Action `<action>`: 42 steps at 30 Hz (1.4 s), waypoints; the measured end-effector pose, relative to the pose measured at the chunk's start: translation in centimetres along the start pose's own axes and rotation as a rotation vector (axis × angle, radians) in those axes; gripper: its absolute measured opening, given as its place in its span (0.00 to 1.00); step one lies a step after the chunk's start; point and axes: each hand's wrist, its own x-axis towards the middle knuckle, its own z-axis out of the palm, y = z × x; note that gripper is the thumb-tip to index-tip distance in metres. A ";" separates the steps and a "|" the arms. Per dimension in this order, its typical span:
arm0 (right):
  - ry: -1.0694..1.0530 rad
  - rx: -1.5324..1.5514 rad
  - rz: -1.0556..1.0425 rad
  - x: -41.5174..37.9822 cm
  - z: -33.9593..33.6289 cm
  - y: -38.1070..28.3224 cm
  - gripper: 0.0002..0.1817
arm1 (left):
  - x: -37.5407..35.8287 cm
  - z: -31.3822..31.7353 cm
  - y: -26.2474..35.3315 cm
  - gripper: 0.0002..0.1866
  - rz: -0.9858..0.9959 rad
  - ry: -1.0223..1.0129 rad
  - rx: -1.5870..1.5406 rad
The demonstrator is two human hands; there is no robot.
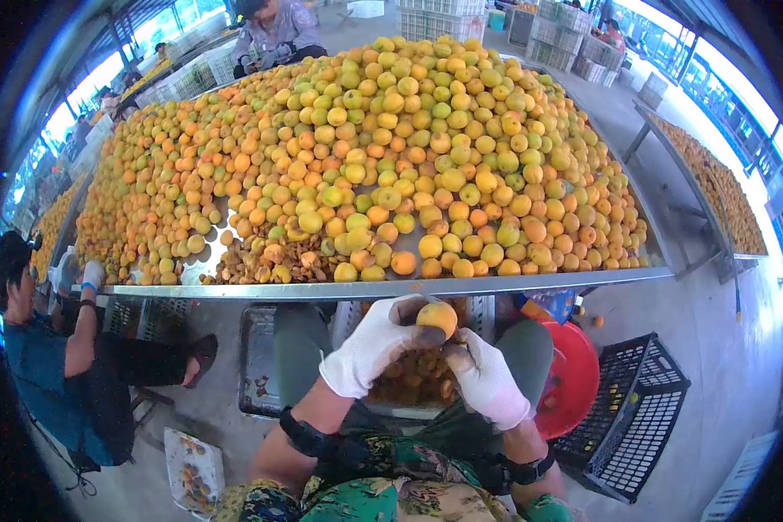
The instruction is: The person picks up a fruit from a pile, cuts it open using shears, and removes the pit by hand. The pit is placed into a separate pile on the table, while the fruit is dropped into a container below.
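An orange-yellow apricot (438, 318) is gripped by my left hand (376, 346), which wears a white glove with darkened fingertips. Just below and right of the fruit is my right hand (487, 378), gloved too, its fingers curled together close to the apricot. Whatever those fingers may pinch is hidden from view. Both hands are above a crate between my knees that contains cut apricot pieces (413, 383). Beyond them, a large heap of whole apricots (409, 148) covers the metal table, with brown scraps (274, 263) near its front rim (426, 286).
To my right are a red basin (574, 378) and black plastic crates (631, 418). A dark tray (257, 365) and a white container (191, 470) lie left of me. A co-worker (52, 365) sits at the table's left; another person (274, 35) is across it.
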 end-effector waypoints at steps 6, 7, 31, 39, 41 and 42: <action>0.190 0.254 -0.122 0.4 2.5 2.5 0.22 | -0.3 4.0 -1.9 0.32 0.096 0.095 -0.481; 0.154 0.310 -0.104 0.4 2.5 2.5 0.24 | -0.3 4.0 -1.9 0.33 0.106 0.078 -0.518; -0.322 -0.177 -0.158 0.7 -4.6 0.7 0.15 | -0.4 -0.3 2.4 0.24 -0.060 -0.158 0.148; -0.358 -0.090 -0.094 1.4 -5.1 0.8 0.18 | -0.5 -0.2 2.1 0.20 -0.132 -0.103 0.249; -0.127 0.336 -0.071 1.2 -4.5 2.8 0.18 | -0.9 -0.1 0.5 0.20 -0.078 -0.094 0.068; 0.117 0.767 -0.043 1.4 -4.2 2.3 0.19 | -1.1 0.1 -0.2 0.22 -0.032 -0.114 -0.067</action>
